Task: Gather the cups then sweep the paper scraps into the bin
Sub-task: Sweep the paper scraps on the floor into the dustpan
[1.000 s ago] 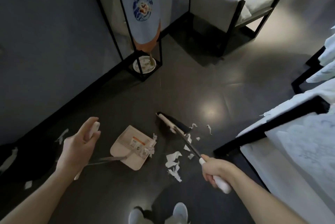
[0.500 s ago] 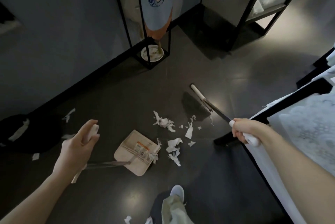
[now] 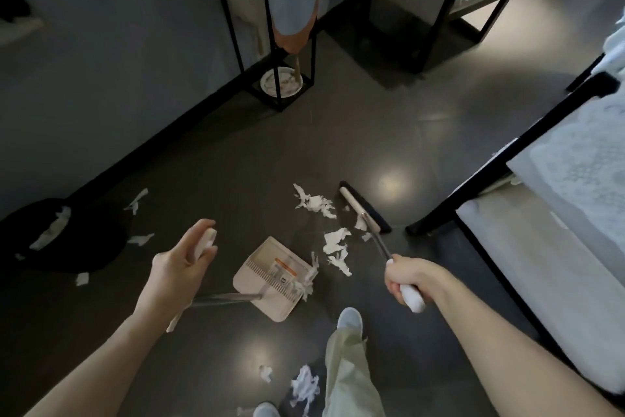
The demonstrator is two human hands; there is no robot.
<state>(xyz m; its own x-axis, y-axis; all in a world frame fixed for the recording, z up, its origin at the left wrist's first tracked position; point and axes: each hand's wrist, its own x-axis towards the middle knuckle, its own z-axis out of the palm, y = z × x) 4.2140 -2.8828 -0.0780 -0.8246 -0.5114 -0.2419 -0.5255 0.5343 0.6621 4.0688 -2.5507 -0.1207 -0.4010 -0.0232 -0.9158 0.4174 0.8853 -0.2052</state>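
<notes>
My left hand (image 3: 176, 268) grips the white handle of a beige dustpan (image 3: 270, 278), which lies flat on the dark floor between my arms. My right hand (image 3: 407, 278) grips the white end of a broom handle. The broom head (image 3: 363, 210) rests on the floor just right of the white paper scraps (image 3: 333, 241), which are strewn from the broom to the pan's mouth. A few scraps sit at the pan's lip. More scraps (image 3: 304, 389) lie by my feet. A black bin (image 3: 57, 234) with paper in it stands at far left.
Loose scraps (image 3: 137, 202) lie near the bin. A black metal stand (image 3: 280, 92) with a plate at its base is by the wall. A bed with a black frame (image 3: 500, 163) runs along the right. A chair (image 3: 439, 7) stands at the back.
The broom head has come back toward me and left, down onto the floor beside the scrap pile. My right hand moved nearer and lower. The dustpan and my left hand stayed in place.
</notes>
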